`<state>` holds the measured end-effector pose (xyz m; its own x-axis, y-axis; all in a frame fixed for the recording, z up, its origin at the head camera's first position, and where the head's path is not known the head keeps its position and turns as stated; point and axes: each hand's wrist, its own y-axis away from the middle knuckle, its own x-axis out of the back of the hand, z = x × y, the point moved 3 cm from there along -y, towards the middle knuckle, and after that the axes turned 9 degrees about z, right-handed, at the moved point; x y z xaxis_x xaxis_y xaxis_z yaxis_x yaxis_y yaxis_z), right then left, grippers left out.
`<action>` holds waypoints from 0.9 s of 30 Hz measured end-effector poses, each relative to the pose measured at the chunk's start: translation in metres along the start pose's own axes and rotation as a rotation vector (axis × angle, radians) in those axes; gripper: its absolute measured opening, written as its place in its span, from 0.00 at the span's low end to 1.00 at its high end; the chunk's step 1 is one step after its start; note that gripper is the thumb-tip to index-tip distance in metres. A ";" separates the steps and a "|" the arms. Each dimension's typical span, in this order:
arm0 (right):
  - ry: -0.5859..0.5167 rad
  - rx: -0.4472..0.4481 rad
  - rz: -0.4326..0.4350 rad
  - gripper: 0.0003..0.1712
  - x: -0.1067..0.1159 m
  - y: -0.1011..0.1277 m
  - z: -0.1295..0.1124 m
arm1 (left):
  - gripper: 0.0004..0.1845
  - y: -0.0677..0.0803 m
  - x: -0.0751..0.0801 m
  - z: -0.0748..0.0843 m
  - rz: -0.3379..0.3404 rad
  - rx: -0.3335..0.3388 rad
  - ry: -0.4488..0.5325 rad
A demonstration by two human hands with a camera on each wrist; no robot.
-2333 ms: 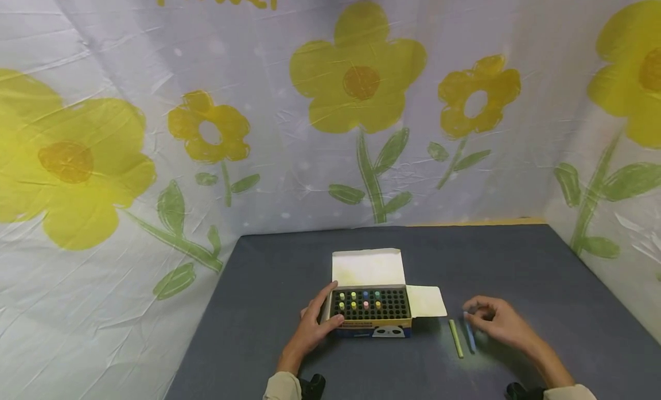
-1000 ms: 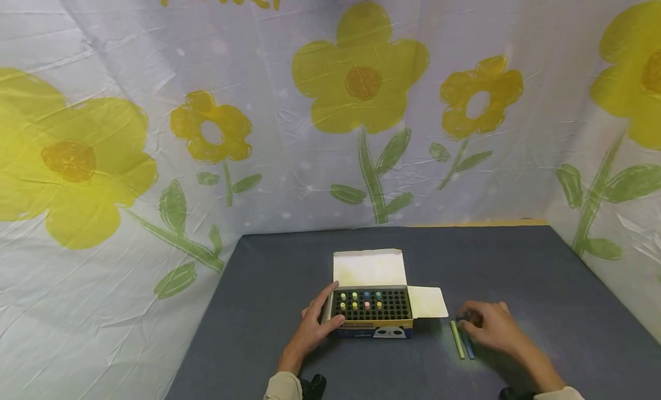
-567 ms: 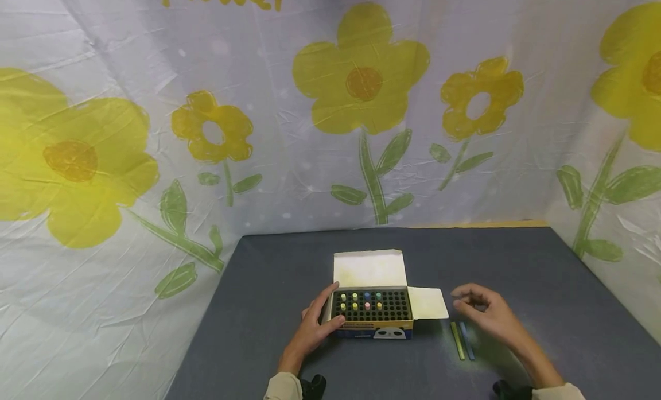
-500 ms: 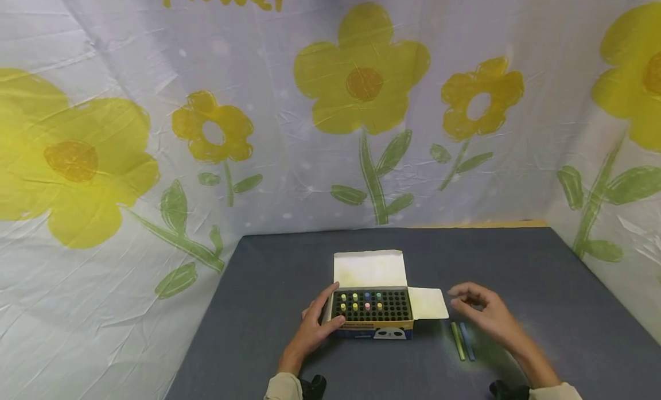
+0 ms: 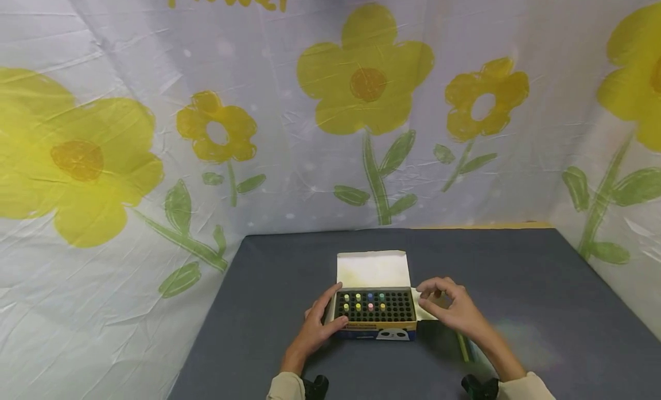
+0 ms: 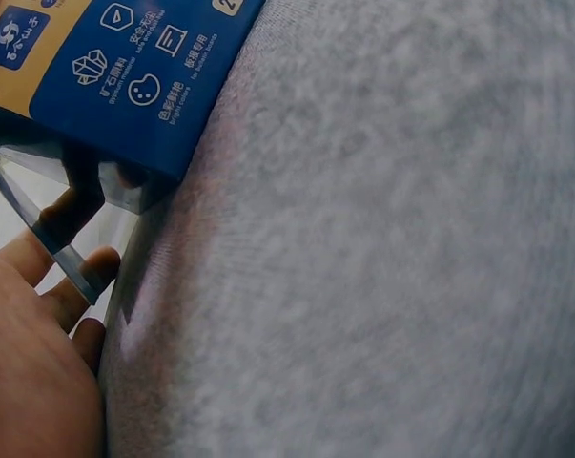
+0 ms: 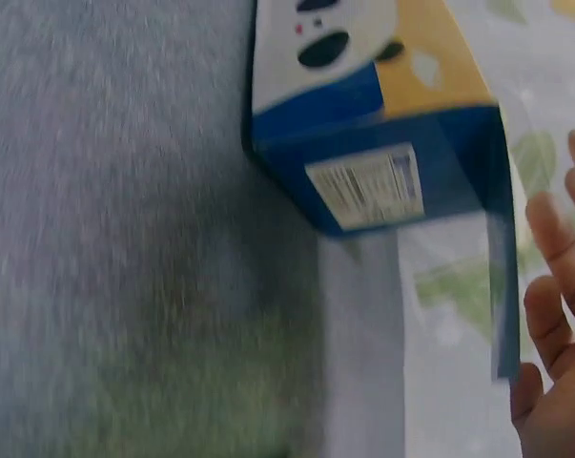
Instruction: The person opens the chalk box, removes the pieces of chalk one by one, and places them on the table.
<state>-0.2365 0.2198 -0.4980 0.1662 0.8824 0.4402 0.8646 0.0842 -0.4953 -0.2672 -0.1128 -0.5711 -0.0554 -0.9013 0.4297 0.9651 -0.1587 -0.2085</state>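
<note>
An open blue-and-yellow chalk box [image 5: 361, 334] with a panda on its front stands on the table. Its black holed tray [image 5: 400, 313] carries several upright coloured chalks in two short rows on the left. My left hand [image 5: 312, 331] holds the box's left end, thumb at the front corner, index finger at the back; in the left wrist view, fingers lie by the end flap [image 6: 39, 215]. My right hand [image 5: 454, 311], fingers loosely bent and nothing visible in them, hovers over the right flap [image 5: 423, 308]. Below it lies a yellow-green chalk [image 5: 463, 347]; the forearm mostly hides a blue one.
The box's white lid [image 5: 373, 269] is raised at the back. A dark grey cloth covers the table [image 5: 289, 268]. Behind it hangs a white curtain [image 5: 289, 176] printed with yellow flowers.
My right hand drew the blue chalk alongside the yellow-green one, let go, then lifted and moved left over the box's right flap. The left hand kept its hold on the box.
</note>
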 end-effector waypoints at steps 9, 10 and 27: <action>0.032 0.146 0.028 0.15 -0.033 -0.011 -0.014 | 0.39 0.000 0.001 0.002 -0.002 0.013 0.013; 0.038 0.154 0.021 0.15 -0.036 -0.012 -0.015 | 0.39 0.001 0.001 0.002 -0.001 0.013 0.012; 0.261 0.144 -0.101 0.10 -0.067 -0.020 -0.028 | 0.38 0.001 0.001 0.001 -0.011 0.018 0.011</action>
<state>-0.2517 0.1458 -0.4969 0.2150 0.7191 0.6608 0.8101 0.2466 -0.5319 -0.2658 -0.1138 -0.5698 -0.0692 -0.9040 0.4219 0.9688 -0.1617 -0.1876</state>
